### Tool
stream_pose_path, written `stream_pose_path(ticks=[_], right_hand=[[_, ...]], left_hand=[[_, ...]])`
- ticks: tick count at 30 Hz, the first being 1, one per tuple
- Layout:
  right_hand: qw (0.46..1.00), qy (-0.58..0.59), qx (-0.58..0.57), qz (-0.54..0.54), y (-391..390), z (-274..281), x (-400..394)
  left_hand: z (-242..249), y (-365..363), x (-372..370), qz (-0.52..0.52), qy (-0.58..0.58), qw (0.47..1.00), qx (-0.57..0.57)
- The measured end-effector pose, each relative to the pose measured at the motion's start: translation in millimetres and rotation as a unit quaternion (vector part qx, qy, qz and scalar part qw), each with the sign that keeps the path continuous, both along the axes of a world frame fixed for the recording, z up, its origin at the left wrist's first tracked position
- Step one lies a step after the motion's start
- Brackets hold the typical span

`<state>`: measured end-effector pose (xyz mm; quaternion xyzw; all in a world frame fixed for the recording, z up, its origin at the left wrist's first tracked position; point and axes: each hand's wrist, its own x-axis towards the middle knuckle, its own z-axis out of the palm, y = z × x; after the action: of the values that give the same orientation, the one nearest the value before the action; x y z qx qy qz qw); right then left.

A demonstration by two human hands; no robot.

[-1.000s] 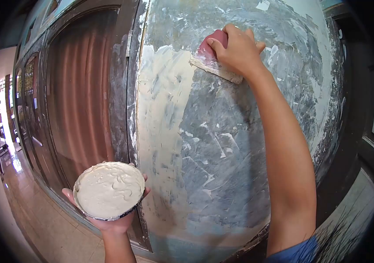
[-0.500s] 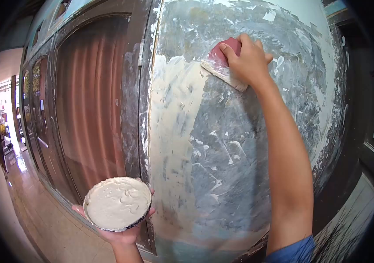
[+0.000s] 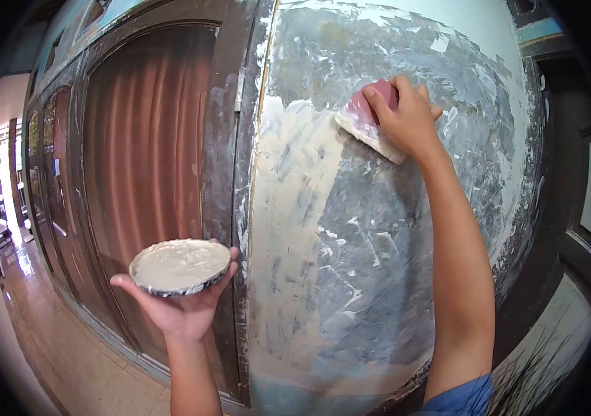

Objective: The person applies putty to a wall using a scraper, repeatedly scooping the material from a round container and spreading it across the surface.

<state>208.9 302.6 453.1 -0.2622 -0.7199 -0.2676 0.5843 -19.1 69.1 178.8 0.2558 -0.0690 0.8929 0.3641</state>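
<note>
My left hand (image 3: 186,317) supports a shallow round bowl (image 3: 174,290) from beneath, its thumb and fingers around the sides. Off-white putty (image 3: 181,262) fills the bowl nearly to its smeared rim. Higher up on the right, my right hand (image 3: 412,123) grips a pinkish-red putty spreader (image 3: 373,104) between thumb and fingers. Putty coats the spreader's slanted lower edge, which is right at the grey wall (image 3: 385,291). Left of the spreader, a pale vertical band of putty (image 3: 288,208) covers the wall beside the door frame.
A dark wooden door frame (image 3: 223,180) with a glazed panel and reddish-brown curtain (image 3: 150,139) stands on the left. Dark paneled woodwork (image 3: 566,201) borders the wall at right. A tiled floor (image 3: 67,333) runs back along the left toward a bright opening.
My left hand has lifted the bowl, which now appears flatter and more side-on. The view has shifted slightly; the right hand and spreader stay at nearly the same spot on the wall.
</note>
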Motion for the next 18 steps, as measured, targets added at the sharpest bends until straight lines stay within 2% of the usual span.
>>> stream_pose_path(ticks=[3,5,7,8,12,14,16,18], right_hand=[[0.999,-0.015,0.014,-0.029,-4,-3,-2],[0.999,-0.016,0.015,-0.047,-2,-1,-3],[0.999,0.051,-0.016,0.001,3,5,0],[0.998,0.053,-0.016,0.0,5,6,0],[0.999,0.037,-0.006,0.002,-4,-6,-4],[0.998,-0.015,0.026,-0.048,-5,-9,-6],[0.997,0.011,0.061,-0.041,6,-5,-2],[0.997,0.077,0.023,0.003,10,-2,2]], left_hand=[[10,12,-14,-0.013,0.101,0.995,-0.012],[15,14,-16,-0.047,0.108,0.993,-0.019],[19,15,-14,-0.111,0.121,0.986,-0.024],[19,16,-14,-0.111,0.122,0.986,-0.024],[22,19,-13,-0.173,0.127,0.977,-0.008],[22,21,-13,-0.193,0.121,0.974,-0.004],[19,26,-15,-0.213,0.156,0.964,0.025],[18,27,-16,-0.235,0.16,0.958,0.036]])
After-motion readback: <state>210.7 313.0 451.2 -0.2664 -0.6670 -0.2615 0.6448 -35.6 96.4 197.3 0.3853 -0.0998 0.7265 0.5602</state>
